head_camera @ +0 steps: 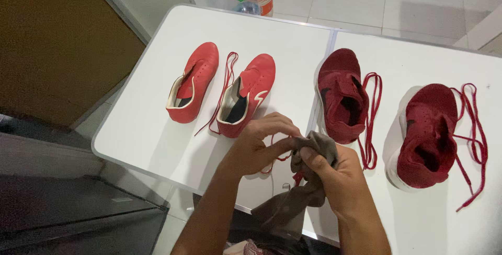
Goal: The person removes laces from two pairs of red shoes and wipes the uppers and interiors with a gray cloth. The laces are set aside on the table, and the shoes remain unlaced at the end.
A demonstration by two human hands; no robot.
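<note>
While both my hands pinch the grey cloth (308,182) — left hand (256,145), right hand (334,176) — just below the dark shoe (342,95) over the worktop (157,129) edge, I judge the red lace (277,158) could snag and drag.

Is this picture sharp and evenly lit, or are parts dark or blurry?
Head view: the white table is brightly lit, with soft shadows beside the dark red shoes; the lower left corner is dim; the hands, left and right, on the grey cloth, look slightly soft.
</note>
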